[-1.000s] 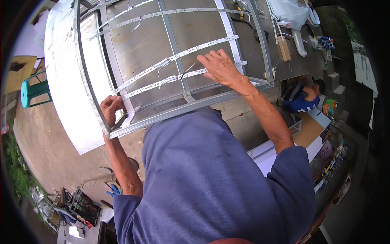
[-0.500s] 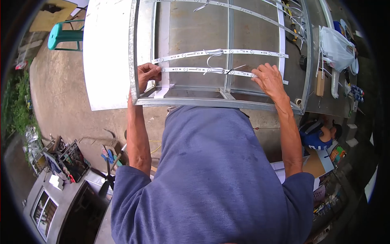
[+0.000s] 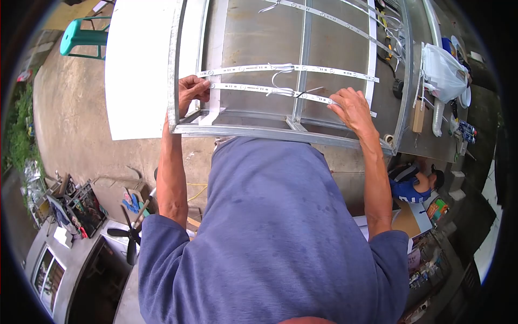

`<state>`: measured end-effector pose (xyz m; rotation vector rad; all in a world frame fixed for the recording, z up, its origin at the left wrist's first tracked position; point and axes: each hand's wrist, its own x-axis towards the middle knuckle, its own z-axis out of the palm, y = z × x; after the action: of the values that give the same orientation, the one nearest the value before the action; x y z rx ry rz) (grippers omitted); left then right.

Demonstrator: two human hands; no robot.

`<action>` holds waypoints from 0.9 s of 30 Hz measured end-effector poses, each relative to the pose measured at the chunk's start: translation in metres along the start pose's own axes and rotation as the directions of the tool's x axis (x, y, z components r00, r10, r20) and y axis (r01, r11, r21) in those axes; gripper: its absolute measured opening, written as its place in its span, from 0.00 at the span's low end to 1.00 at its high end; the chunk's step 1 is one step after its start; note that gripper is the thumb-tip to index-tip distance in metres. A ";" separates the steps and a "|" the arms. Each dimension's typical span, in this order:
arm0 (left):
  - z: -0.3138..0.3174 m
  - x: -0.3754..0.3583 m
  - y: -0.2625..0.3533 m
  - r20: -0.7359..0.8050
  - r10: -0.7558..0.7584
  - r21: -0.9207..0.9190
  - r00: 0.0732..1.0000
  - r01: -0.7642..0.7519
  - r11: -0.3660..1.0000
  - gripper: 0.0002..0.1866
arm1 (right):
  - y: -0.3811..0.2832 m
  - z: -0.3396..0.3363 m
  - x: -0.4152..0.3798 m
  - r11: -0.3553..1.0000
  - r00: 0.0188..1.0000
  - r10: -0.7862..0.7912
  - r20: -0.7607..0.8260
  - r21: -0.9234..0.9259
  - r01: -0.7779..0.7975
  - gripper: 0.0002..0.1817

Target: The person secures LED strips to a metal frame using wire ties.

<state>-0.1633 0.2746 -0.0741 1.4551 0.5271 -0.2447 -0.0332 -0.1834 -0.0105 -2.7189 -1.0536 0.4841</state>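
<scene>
A white LED light strip (image 3: 243, 87) runs across a metal frame (image 3: 259, 131) in front of me. My left hand (image 3: 192, 90) pinches its left end between thumb and fingertips, beside a white upright band (image 3: 216, 59). Toward the other end, my right hand (image 3: 353, 109) has its bent fingers closed on the strip, and the strip's tip shows beyond them. Just behind lies a second LED strip (image 3: 243, 69), joined to the first by a looped white wire (image 3: 274, 81). A thin dark wire (image 3: 308, 92) sticks up from the nearer strip's middle.
More LED strips (image 3: 340, 22) cross the frame farther back. On the right are a white plastic bag (image 3: 443, 73) and tools on a grey surface. A green stool (image 3: 83, 38) stands left, past a white sheet (image 3: 137, 75). A person in blue (image 3: 410, 186) is low at right.
The whole view has shifted slightly, so the frame appears a little farther left and higher. Both hands keep their places on the nearer strip.
</scene>
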 end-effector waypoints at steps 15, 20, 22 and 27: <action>0.000 0.001 -0.002 0.033 0.024 -0.033 0.999 -0.022 0.999 0.09 | 0.009 0.010 -0.005 0.999 0.999 0.018 -0.037 0.042 -0.016 0.14; 0.001 0.002 -0.004 0.026 0.023 -0.039 0.999 -0.022 0.999 0.09 | 0.008 0.004 -0.011 0.994 0.989 0.013 -0.145 0.107 0.002 0.17; 0.001 0.000 -0.003 0.032 0.022 -0.030 0.999 -0.021 0.999 0.09 | 0.007 -0.010 -0.012 0.979 0.953 0.037 -0.302 0.204 0.026 0.16; -0.007 0.004 -0.009 0.087 0.009 -0.035 0.996 -0.006 0.999 0.09 | 0.030 -0.089 -0.032 0.932 0.671 0.241 -0.702 0.361 0.043 0.10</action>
<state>-0.1654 0.2805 -0.0843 1.4064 0.4532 -0.2907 -0.0042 -0.2317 0.0712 -2.2747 -0.5152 -0.3942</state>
